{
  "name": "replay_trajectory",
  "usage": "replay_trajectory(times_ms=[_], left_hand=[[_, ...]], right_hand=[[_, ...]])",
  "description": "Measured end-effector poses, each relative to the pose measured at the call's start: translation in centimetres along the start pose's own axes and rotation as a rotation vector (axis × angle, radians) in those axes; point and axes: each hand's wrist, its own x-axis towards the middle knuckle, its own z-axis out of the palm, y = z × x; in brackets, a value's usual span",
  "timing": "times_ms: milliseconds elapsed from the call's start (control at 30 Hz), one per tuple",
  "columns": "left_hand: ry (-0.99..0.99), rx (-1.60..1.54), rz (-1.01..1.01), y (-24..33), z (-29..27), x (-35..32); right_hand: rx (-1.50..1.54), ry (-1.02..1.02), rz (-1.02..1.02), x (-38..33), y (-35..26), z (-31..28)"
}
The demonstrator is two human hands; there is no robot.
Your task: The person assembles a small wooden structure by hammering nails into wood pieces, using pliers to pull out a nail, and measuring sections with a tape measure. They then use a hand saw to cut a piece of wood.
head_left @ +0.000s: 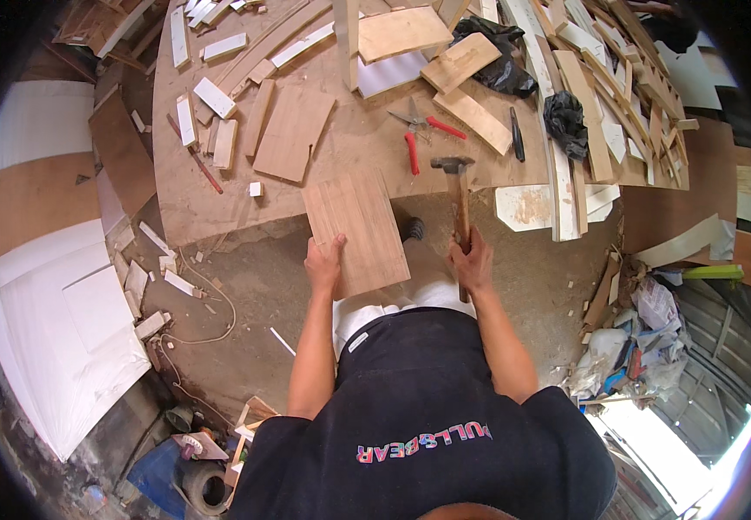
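From my remote station I make out a matt, straight-grained wooden board (358, 230) near the dial's centre, a hammer (461, 204) of worn wood and dull metal at two o'clock, glossy, crumpled black plastic (568, 126) farther out, and a soft, matt cloth shirt (419, 390) at six.

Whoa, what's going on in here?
A person is holding something in each of their two hands. The left hand grips a flat wooden board by its side, and the right hand grips a hammer by its handle. The hammer and the board are apart. On the table beyond lie a red-handled tool and lots of wood pieces.
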Motion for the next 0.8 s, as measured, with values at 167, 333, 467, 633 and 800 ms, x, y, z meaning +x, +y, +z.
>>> replay_trajectory(times_ms=[167,333,467,633,800], left_hand=[[-0.028,-0.015,0.055,-0.7,-1.4,-0.6],[-0.046,0.005,0.102,-1.9,-1.7,0.7],[-0.092,-0.029,0.085,-2.0,-2.0,1.2],[-0.113,-0.064,0.125,-3.2,-2.0,1.8],[-0.097,-0.005,0.096,-3.1,-1.7,1.8]], right_hand=[[-0.091,0.065,0.001,-2.7,1.4,3.4],[-0.208,0.077,-0.087,-4.9,-0.2,5.9],[-0.157,0.132,-0.187,-5.9,0.1,8.6],[-0.117,0.152,-0.259,-5.8,0.2,10.7],[-0.203,0.173,-0.416,-5.3,-0.1,11.5]])
